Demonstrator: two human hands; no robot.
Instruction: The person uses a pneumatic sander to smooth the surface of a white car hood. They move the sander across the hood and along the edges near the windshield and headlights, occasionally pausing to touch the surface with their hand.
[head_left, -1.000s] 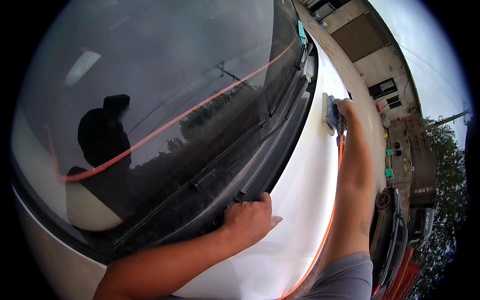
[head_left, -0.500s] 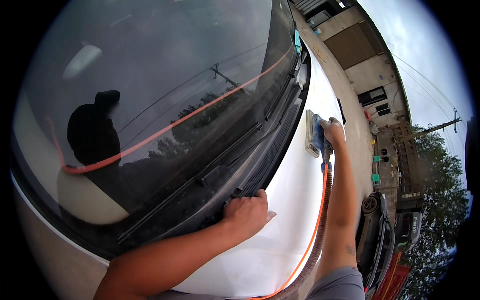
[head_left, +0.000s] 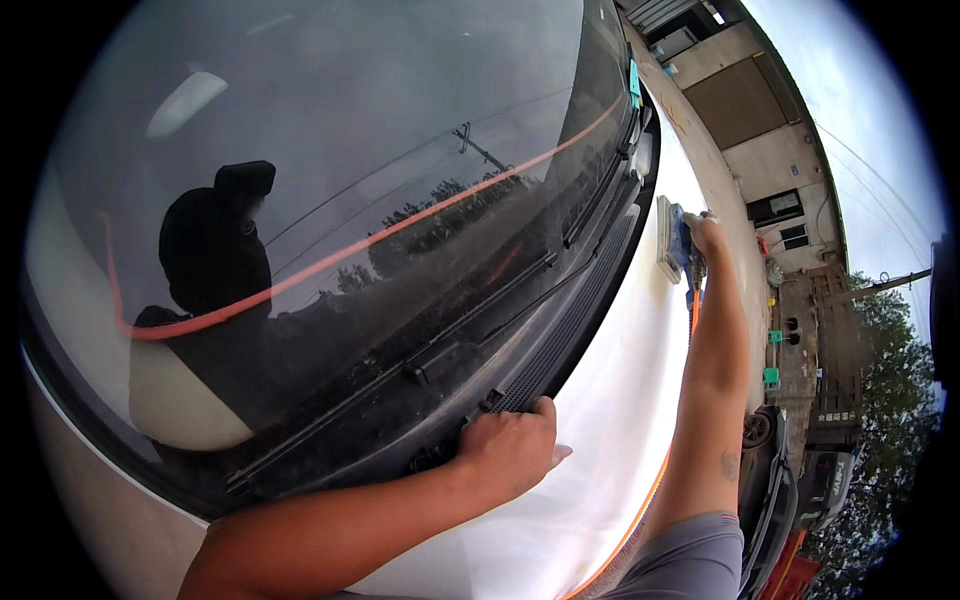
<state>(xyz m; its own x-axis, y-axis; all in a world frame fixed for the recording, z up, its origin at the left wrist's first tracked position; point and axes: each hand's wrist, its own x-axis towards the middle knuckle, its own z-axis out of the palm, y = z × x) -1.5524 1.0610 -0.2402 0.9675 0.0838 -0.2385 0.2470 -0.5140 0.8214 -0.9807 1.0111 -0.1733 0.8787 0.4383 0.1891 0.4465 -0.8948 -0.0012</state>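
Note:
A white car hood stretches before me, below a dark windshield. My right hand, arm reaching far out, grips a blue sander with a flat rectangular pad. The pad lies on the hood near its far side, and an orange air line and a ribbed hose trail from the tool. Closer in, my left hand is curled at the hood's rear edge by the black cowl grille. Its thumb lies out on the white paint; its fingertips are hidden.
Wiper arms lie along the windshield's base. An orange line shows across the glass. Beyond the hood are concrete ground, a low building, a parked dark car and trees.
The sander in my right hand has moved toward the hood's far end relative to my left hand. The whole view has shifted slightly, and my left hand keeps its place at the hood edge.

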